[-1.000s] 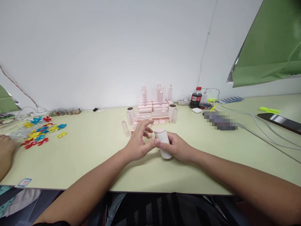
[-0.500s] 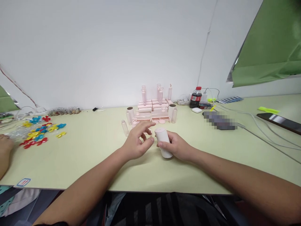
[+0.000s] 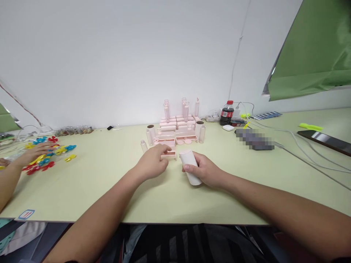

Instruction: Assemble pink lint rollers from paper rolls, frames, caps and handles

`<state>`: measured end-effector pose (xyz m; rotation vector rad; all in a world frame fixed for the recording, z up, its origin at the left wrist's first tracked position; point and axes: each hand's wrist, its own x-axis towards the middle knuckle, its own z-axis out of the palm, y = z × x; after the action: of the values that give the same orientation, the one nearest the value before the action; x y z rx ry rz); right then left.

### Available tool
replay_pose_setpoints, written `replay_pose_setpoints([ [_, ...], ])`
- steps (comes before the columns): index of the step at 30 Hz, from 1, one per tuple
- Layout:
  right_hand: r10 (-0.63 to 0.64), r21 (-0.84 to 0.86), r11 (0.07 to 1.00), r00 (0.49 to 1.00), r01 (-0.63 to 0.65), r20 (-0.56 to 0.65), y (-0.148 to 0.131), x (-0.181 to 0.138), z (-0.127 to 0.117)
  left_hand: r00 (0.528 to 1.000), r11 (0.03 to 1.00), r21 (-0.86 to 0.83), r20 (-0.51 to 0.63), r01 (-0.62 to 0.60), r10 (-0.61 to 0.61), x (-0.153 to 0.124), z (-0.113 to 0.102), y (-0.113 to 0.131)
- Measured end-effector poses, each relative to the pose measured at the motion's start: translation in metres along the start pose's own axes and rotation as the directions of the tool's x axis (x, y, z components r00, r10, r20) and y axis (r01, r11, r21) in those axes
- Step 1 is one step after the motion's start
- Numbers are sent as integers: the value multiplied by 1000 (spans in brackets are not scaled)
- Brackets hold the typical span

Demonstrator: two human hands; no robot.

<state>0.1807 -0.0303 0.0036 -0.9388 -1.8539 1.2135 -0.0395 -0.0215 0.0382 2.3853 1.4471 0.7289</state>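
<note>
In the head view my right hand [image 3: 203, 168] is wrapped round a white cardboard tube [image 3: 188, 159], held tilted above the table with its pale pink end up. My left hand [image 3: 153, 161] hovers to its left, fingers loosely spread and holding nothing I can see. Its fingertips are over a small open pink tray [image 3: 170, 155], partly hidden by the hand. Behind it, pink trays [image 3: 186, 138] contain small round and bow-shaped pieces. Two more tubes [image 3: 199, 126] and several clear pink vials [image 3: 144, 146] stand around these trays.
Pink boxes with standing vials [image 3: 186, 111] are by the wall. To the right are a cola bottle [image 3: 227, 114], a white case [image 3: 228, 128], cables and a phone [image 3: 326, 141]. At left, another person's hand [image 3: 35, 152] is over colourful plastic flower pieces [image 3: 70, 157].
My left hand has moved away from the tube, left and forward to the small pink tray. My right hand still holds the tube. The other person's hand has reached over the flower pieces.
</note>
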Motion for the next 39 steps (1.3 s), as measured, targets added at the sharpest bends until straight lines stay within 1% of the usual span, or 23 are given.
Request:
replay_pose_setpoints([
  [1, 4, 8, 1000, 1000, -4, 2, -1, 0, 0, 995, 994, 86, 60, 72, -77, 1, 0, -3],
  [3, 8, 23, 1000, 1000, -8, 11, -2, -1, 0, 971, 961, 226, 144, 157, -193, 1, 1, -6],
  [4, 5, 32, 999, 1000, -6, 15, -2, -1, 0, 960, 947, 268, 168, 175, -225, 0, 3, -7],
  [6, -1, 54, 999, 1000, 0, 18, -2, 0, 0, 951, 940, 292, 194, 177, -239, -1, 7, -7],
  [11, 11, 100, 995, 1000, -10, -3, -1, 1, 0, 954, 972, 187, 234, 144, -187, -4, 12, -6],
  [14, 16, 98, 995, 1000, -14, -17, 0, 2, 0, 964, 988, 85, 223, 129, -146, -3, 12, -5],
  [17, 15, 74, 997, 998, -10, -66, 0, 3, -1, 973, 993, -23, 202, 116, -109, -2, 12, -4],
  [21, -1, 43, 999, 991, 7, -134, -2, 4, -2, 978, 986, -154, 205, 59, -26, -2, 12, 1],
  [23, -10, 35, 999, 986, 16, -167, -4, 4, -2, 980, 984, -170, 198, 47, -13, -1, 12, 4],
  [26, -2, 47, 999, 980, 11, -199, -6, 4, -2, 988, 985, -155, 145, 70, -47, -1, 12, 8],
  [30, 45, 116, 993, 983, -24, -180, -6, 3, -1, 992, 978, -185, 102, 92, -74, 0, 13, 8],
  [35, 57, 176, 984, 985, -27, -164, -1, 5, -2, 990, 967, -235, 122, 94, -67, 2, 18, 3],
  [39, 95, 228, 972, 978, -52, -185, -2, 5, -3, 988, 971, -222, 145, 93, -61, 2, 22, 1],
])
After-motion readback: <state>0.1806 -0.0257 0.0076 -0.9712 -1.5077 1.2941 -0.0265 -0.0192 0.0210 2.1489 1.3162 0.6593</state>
